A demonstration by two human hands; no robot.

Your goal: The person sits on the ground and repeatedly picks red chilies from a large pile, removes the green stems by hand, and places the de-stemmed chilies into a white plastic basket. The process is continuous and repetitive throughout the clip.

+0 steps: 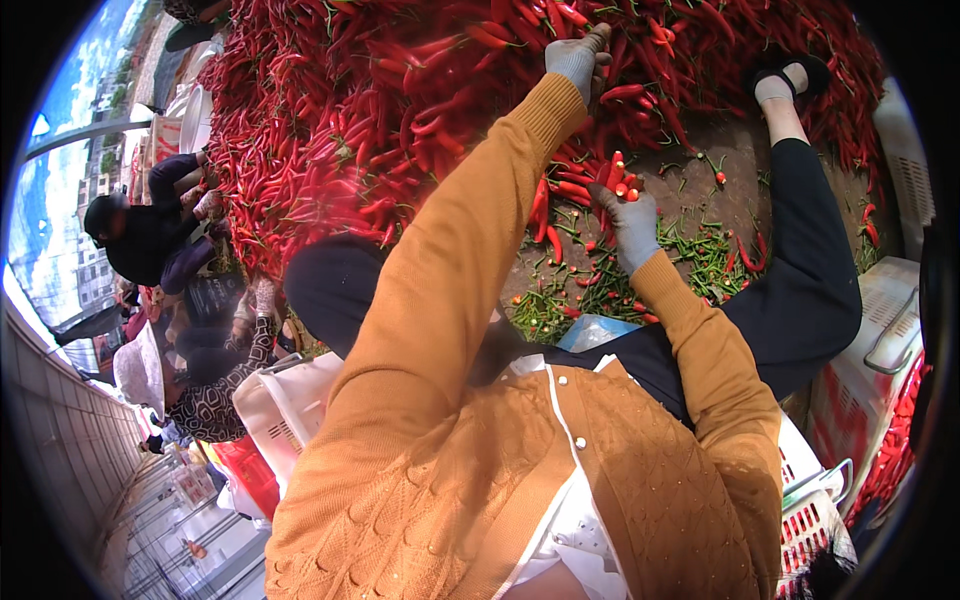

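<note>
My left hand (579,61), in a grey glove with dark, stained fingertips, reaches over a large heap of red chili peppers (337,135). Its fingers are bent beside loose peppers; whether one is pinched between them cannot be made out. Closer to my body, my right hand (632,225) wears a matching glove and is closed around a bunch of red chili peppers (616,174). Some of their pale, stemless ends face up. Green pepper stems (709,259) lie strewn on the brown ground around and beneath that hand, mixed with a few red bits.
White plastic crates (862,315) stand at my right, one holding red peppers. Another white crate (292,405) is at my left. A person in a light hat (142,367) and one in dark clothes (150,236) sit along the heap's left edge. My legs flank the stems.
</note>
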